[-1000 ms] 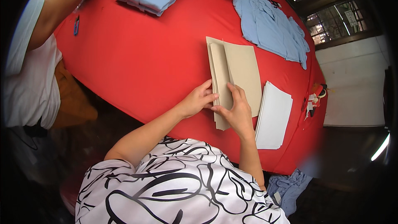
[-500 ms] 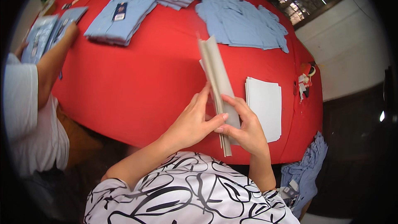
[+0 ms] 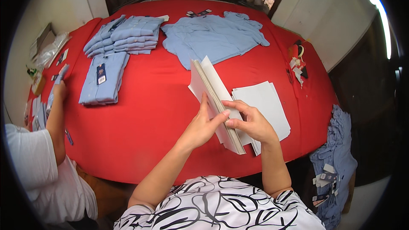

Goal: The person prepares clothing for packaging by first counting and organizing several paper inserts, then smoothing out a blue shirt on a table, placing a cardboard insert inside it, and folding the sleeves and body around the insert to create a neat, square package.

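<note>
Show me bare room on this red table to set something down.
Widest: the red cloth between the tagged blue shirt and the left hand. Smaller: between the white sheets and the spread blue clothing. Crowded: the far left, with stacked shirts and plastic.

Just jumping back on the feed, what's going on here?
The left hand and right hand together hold a stack of sheets on edge, near a pile of white sheets on the red table. Folded light-blue shirts sit farther back on the left, with unfolded light-blue clothing to their right. At the far left, another person's hand is on a light-blue item.
</note>
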